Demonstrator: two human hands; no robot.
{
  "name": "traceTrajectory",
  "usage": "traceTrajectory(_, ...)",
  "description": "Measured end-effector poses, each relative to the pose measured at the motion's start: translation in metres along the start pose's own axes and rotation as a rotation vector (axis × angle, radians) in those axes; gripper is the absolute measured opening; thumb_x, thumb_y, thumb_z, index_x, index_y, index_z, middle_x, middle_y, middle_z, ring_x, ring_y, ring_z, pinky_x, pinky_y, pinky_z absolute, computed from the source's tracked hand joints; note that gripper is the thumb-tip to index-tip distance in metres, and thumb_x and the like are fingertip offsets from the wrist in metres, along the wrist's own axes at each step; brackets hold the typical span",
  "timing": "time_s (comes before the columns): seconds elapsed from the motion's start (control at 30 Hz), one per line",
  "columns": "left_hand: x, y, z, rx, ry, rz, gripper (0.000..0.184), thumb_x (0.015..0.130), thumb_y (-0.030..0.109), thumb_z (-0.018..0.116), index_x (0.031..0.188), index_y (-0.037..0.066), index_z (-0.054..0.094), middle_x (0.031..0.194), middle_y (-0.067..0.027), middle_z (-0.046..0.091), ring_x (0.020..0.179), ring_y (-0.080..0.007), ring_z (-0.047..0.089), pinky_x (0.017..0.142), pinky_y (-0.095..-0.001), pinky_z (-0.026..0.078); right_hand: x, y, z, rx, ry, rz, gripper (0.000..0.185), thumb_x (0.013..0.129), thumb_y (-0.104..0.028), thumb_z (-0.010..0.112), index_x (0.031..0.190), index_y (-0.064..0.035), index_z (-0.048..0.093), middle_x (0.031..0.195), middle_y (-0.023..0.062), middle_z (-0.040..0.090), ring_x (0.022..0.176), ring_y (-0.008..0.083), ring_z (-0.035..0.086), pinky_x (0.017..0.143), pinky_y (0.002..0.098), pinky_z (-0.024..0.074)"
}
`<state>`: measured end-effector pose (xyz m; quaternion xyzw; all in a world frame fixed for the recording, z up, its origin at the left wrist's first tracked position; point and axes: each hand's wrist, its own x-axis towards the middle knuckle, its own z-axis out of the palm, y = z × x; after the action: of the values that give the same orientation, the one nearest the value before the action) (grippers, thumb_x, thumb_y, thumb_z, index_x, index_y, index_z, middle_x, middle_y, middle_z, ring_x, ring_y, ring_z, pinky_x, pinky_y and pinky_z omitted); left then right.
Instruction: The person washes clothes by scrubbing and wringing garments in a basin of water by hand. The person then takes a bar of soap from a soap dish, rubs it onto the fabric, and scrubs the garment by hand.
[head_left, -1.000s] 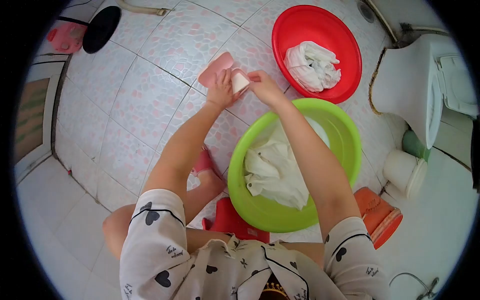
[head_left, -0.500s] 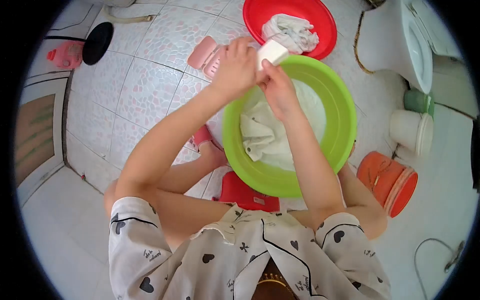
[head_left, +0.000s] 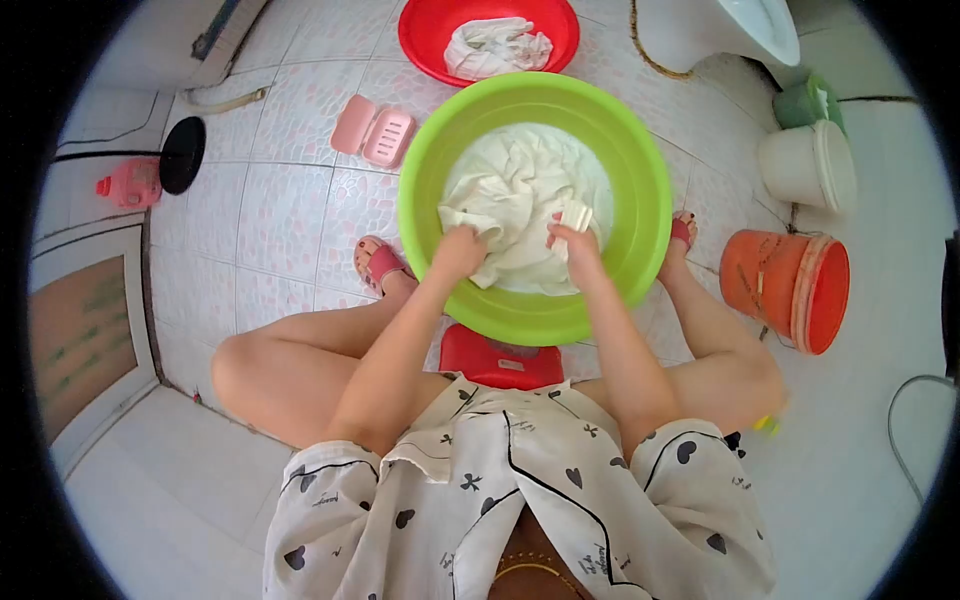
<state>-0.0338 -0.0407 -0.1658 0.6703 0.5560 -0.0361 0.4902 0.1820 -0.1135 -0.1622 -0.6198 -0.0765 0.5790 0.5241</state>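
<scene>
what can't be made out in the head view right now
In the head view:
- left hand: fingertips hidden by white cloth
- green basin: bottom covered by the cloth
- white bar: partly hidden by right hand
- toilet: cut off by top edge
- shirt: lettering too small to read

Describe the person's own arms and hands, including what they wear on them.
The left hand and right hand are bare, with no gloves or bracelets visible. The loose, whitish short sleeves carry dark hearts and small lettering, with thin dark piping near their edges.
</scene>
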Motion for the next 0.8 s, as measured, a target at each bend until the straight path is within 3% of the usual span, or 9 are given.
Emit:
traceTrajectory(0.13,0.009,-0.042,0.052,0.039,0.146,-0.016,0.033,0.081,0.020,0.051,0.102,-0.004,0.061,0.098,-0.0261,0.062,0.094,-0.0416,0.059,0.084,-0.0429,0.047,0.005,0.022,-0.035,-0.087,0.163,0.018,0.029,0.074,-0.003,0.062,0.102,-0.0004,0.055,0.076,0.0081,0.058,0.060,0.0147,0.056,0.053,0.0274,0.0459)
traceTrajectory(0.27,0.014,-0.047,0.068,-0.207,0.190,0.048,0.033,0.086,0.010,0.043,0.113,-0.003,0.057,0.105,-0.0232,0.062,0.097,-0.0336,0.061,0.083,-0.0395,0.047,0.028,0.004,-0.047,-0.179,0.273,-0.052,0.030,0.072,-0.006,0.062,0.101,0.0003,0.055,0.079,0.0090,0.059,0.064,0.0166,0.057,0.058,0.0298,0.0469)
traceTrajectory(0.33,0.029,-0.067,0.085,-0.346,0.136,0.056,0.035,0.087,0.008,0.042,0.117,-0.002,0.055,0.107,-0.0222,0.061,0.100,-0.0321,0.060,0.086,-0.0371,0.045,0.064,0.008,-0.058,-0.363,0.336,-0.145,0.033,0.072,-0.009,0.063,0.102,0.0004,0.053,0.085,0.0123,0.060,0.071,0.0229,0.059,0.065,0.0343,0.0476)
traceTrajectory(0.43,0.011,-0.014,0.054,-0.305,-0.043,-0.222,0.035,0.089,0.009,0.041,0.121,0.000,0.052,0.109,-0.0186,0.061,0.102,-0.0292,0.058,0.089,-0.0346,0.043,0.096,0.001,-0.054,-0.679,0.439,-0.240,0.039,0.071,-0.013,0.065,0.104,0.0002,0.049,0.093,0.0182,0.061,0.084,0.0330,0.060,0.075,0.0405,0.0465)
traceTrajectory(0.47,0.031,-0.054,0.083,-0.235,0.122,-0.087,0.037,0.089,0.010,0.042,0.124,0.004,0.049,0.111,-0.0149,0.061,0.100,-0.0286,0.059,0.088,-0.0344,0.044,0.101,-0.006,-0.047,-0.791,0.471,-0.260,0.041,0.071,-0.015,0.066,0.105,0.0001,0.048,0.096,0.0203,0.061,0.089,0.0364,0.059,0.078,0.0425,0.0458)
traceTrajectory(0.57,0.041,-0.059,0.099,-0.581,0.261,-0.086,0.037,0.089,0.013,0.048,0.126,0.006,0.048,0.107,-0.0122,0.062,0.097,-0.0253,0.061,0.086,-0.0354,0.047,0.124,-0.009,-0.024,-0.868,0.372,-0.317,0.044,0.072,-0.016,0.066,0.107,-0.0001,0.044,0.098,0.0240,0.060,0.093,0.0413,0.058,0.078,0.0457,0.0454)
traceTrajectory(0.67,0.038,-0.021,0.070,-1.446,-0.144,-0.491,0.038,0.092,0.029,0.050,0.126,0.011,0.049,0.114,-0.0107,0.060,0.100,-0.0264,0.060,0.087,-0.0374,0.048,0.136,-0.015,0.005,-1.075,0.241,-0.386,0.044,0.072,-0.016,0.067,0.108,-0.0022,0.045,0.100,0.0215,0.059,0.093,0.0386,0.058,0.078,0.0457,0.0459)
traceTrajectory(0.77,0.043,-0.023,0.063,-1.647,-0.279,-0.363,0.048,0.092,0.046,0.048,0.128,0.014,0.048,0.121,-0.0090,0.057,0.105,-0.0274,0.057,0.091,-0.0409,0.047,0.159,0.011,0.007,-1.321,0.189,-0.604,0.047,0.071,-0.019,0.071,0.109,-0.0056,0.046,0.102,0.0177,0.059,0.094,0.0347,0.058,0.078,0.0450,0.0467)
traceTrajectory(0.8,0.043,-0.019,0.059,-1.697,-0.266,-0.408,0.048,0.092,0.047,0.045,0.127,0.014,0.049,0.121,-0.0097,0.057,0.106,-0.0274,0.056,0.092,-0.0417,0.047,0.161,0.013,0.007,-1.379,0.191,-0.560,0.049,0.070,-0.021,0.072,0.109,-0.0066,0.046,0.102,0.0168,0.058,0.095,0.0334,0.058,0.078,0.0445,0.0468)
